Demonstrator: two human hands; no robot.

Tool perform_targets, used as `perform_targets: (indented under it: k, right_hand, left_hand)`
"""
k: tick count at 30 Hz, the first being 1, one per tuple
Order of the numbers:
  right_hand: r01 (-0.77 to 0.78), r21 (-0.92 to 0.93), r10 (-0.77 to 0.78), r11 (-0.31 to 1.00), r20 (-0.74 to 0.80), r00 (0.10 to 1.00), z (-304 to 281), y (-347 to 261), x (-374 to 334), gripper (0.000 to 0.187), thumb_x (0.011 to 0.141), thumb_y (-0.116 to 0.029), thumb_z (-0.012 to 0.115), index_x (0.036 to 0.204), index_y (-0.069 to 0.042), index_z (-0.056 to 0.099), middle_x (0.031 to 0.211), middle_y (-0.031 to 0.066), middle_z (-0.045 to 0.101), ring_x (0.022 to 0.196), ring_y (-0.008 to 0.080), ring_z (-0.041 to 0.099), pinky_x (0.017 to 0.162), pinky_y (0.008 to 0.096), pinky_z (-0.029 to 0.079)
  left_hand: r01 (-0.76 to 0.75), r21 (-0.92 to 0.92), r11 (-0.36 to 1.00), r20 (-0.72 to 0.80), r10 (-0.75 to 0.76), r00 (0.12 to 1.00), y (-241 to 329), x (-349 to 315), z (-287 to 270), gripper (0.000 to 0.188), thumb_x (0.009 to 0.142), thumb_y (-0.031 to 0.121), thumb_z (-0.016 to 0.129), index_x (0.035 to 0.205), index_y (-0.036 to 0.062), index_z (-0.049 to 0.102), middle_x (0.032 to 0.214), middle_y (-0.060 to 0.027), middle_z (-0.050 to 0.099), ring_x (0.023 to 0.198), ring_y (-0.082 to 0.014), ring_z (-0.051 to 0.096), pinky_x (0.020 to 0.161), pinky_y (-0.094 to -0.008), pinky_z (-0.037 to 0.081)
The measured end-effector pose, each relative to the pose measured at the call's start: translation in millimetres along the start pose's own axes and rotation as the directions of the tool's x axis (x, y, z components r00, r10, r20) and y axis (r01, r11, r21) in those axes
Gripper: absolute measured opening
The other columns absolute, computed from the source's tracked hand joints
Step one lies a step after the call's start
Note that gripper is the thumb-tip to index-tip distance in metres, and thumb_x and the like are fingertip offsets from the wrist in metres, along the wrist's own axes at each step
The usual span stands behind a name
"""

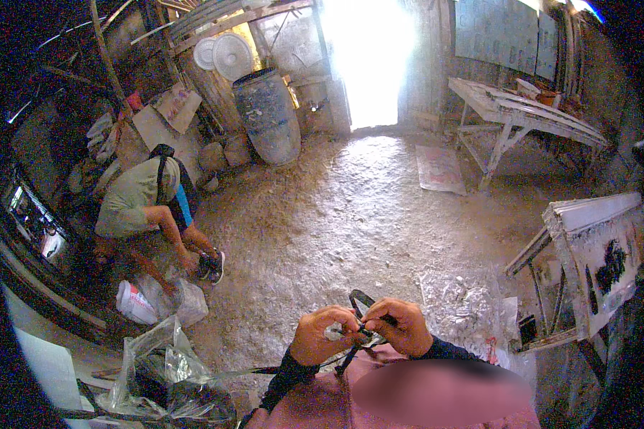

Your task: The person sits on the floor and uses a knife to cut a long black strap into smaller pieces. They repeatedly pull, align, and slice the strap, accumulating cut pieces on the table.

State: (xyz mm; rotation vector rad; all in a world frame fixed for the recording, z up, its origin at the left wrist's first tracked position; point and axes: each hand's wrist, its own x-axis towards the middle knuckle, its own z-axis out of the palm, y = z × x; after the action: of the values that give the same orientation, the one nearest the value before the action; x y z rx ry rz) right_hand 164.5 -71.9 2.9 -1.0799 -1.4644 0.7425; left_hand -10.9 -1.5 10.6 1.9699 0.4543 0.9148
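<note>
In front of my pink-red garment [315,404], both hands meet near the lower middle of the head view. My left hand [325,334] is closed, pinching a black strap [360,294] between thumb and fingertips. Close beside it, my right hand [402,327] is closed on the same strap. A loop of the strap rises above the fingers, and another length hangs below them. A small dark piece sits between the fingertips; its kind is too small to make out. Dark sleeves cover both my forearms.
At left another person [132,200] bends low beside a white bucket [134,303] and clear plastic bags. Nearer me lies a clear bag [150,350]. A blue barrel [266,118] stands at the back, a worn white table [522,111] at far right, a paint-stained wooden stand [587,264] at right.
</note>
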Motion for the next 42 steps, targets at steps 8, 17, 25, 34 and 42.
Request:
perform_targets:
  k: [8,17,25,34,42]
  right_hand:
    - [0.061,0.009,-0.061,0.998,-0.036,0.998,6,1,1,0.008,0.076,-0.006,0.065,0.082,-0.004,0.060,0.078,0.0080,0.061,0.071,0.0161,0.059,0.061,0.0255,0.047]
    - [-0.136,0.173,0.131,0.976,0.038,0.991,4,-3,2,0.007,0.077,-0.007,0.064,0.083,-0.003,0.061,0.080,0.0090,0.061,0.072,0.0165,0.060,0.062,0.0260,0.047]
    - [0.163,-0.126,-0.131,0.979,0.234,0.963,-15,-14,16,0.014,0.071,-0.010,0.070,0.084,-0.007,0.065,0.079,0.0095,0.062,0.071,0.0198,0.061,0.061,0.0281,0.049]
    - [0.232,-0.405,-0.095,0.885,0.330,0.939,-18,-22,13,0.021,0.065,-0.014,0.070,0.084,-0.010,0.063,0.077,0.0050,0.063,0.064,0.0225,0.062,0.054,0.0301,0.051]
    - [0.262,-0.390,-0.138,0.883,0.317,0.938,-19,-21,13,0.019,0.065,-0.010,0.068,0.083,-0.009,0.061,0.076,0.0054,0.063,0.062,0.0225,0.062,0.052,0.0294,0.051]
  left_hand:
    - [-0.141,0.091,0.986,-0.102,0.150,0.983,5,1,6,0.022,0.063,0.004,0.072,0.077,0.0072,0.056,0.078,-0.0044,0.061,0.068,-0.0152,0.060,0.071,-0.0321,0.050]
    - [-0.310,0.355,0.882,-0.079,0.358,0.930,9,4,5,0.021,0.065,0.005,0.070,0.079,0.0085,0.055,0.077,-0.0027,0.060,0.073,-0.0187,0.060,0.078,-0.0385,0.049]
    - [-0.355,0.325,0.876,0.137,0.327,0.935,15,3,-12,0.020,0.069,0.006,0.070,0.085,0.0061,0.057,0.081,-0.0058,0.061,0.076,-0.0219,0.061,0.074,-0.0353,0.050]
    - [-0.366,0.317,0.875,0.270,0.286,0.919,24,6,-15,0.019,0.068,0.007,0.066,0.085,0.0047,0.056,0.083,-0.0072,0.059,0.078,-0.0237,0.059,0.069,-0.0325,0.050]
    - [-0.338,0.278,0.899,0.157,0.304,0.940,16,7,-9,0.014,0.073,0.009,0.066,0.083,0.0036,0.059,0.080,-0.0091,0.061,0.077,-0.0252,0.061,0.069,-0.0313,0.050]
